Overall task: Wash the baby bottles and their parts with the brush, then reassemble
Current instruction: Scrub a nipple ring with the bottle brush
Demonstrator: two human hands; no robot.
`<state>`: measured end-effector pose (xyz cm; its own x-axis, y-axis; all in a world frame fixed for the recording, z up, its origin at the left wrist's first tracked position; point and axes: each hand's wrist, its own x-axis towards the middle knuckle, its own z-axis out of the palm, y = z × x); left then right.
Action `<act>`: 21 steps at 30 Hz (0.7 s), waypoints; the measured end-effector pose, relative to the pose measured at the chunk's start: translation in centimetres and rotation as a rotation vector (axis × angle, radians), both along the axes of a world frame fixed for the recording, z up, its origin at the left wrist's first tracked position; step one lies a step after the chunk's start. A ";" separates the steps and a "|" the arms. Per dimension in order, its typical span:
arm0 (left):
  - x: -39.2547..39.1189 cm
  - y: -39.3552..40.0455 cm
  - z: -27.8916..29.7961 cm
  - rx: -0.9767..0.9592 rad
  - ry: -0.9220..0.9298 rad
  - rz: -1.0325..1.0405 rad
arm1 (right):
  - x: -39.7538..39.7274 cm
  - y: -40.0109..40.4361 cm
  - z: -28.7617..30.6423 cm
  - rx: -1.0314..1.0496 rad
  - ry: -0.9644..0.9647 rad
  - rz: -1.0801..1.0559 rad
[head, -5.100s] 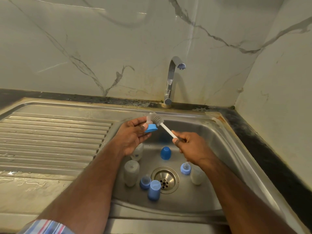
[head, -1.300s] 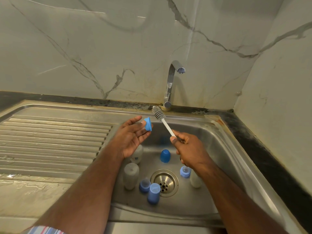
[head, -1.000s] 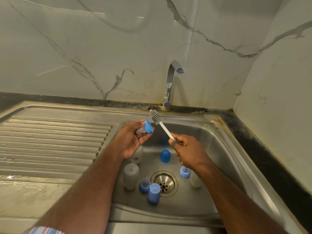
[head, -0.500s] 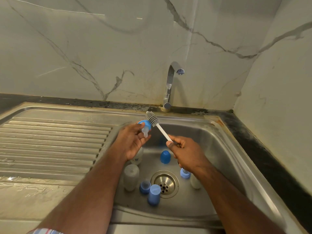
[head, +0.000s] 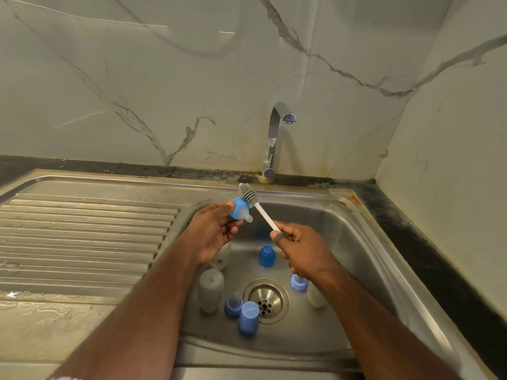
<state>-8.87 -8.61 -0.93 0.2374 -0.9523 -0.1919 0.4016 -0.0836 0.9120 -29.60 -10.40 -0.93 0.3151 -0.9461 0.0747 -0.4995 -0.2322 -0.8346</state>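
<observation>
Over the sink (head: 356,215), left hand (head: 212,231) pinches blue nipple collar (head: 239,211); right hand (head: 301,248) grips brush (head: 253,202).

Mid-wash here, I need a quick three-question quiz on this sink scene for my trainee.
1. True or false: water runs from the tap.
2. Which hand holds the brush? A) left B) right
3. Fill in: the left hand holds a blue collar with a clear ____ fitted in it.

Key:
1. False; no stream shows.
2. B; the right hand grips the white handle, bristles against the collar and teat.
3. Teat.
</observation>
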 end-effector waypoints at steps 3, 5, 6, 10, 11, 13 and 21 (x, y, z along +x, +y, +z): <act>0.1 0.2 0.0 -0.054 0.012 -0.021 | -0.1 -0.1 0.2 -0.017 0.020 0.003; 0.0 0.0 -0.2 -0.080 -0.046 -0.023 | -0.1 -0.3 0.2 -0.054 0.055 -0.006; 0.0 -0.1 -0.4 -0.086 -0.086 -0.012 | -0.1 -0.3 0.2 -0.065 0.065 -0.009; 0.3 -0.7 -0.9 -0.105 -0.154 0.019 | 0.1 0.4 0.4 -0.119 0.142 0.073; 0.4 -0.7 -0.9 -0.108 -0.180 0.026 | 0.2 0.5 0.4 -0.139 0.174 0.075; 0.2 -0.7 -0.9 -0.099 -0.254 0.043 | 0.4 0.2 0.6 -0.171 0.253 0.029; 0.4 -0.6 -0.4 -0.113 -0.127 0.086 | 0.5 0.5 0.7 -0.128 0.239 0.053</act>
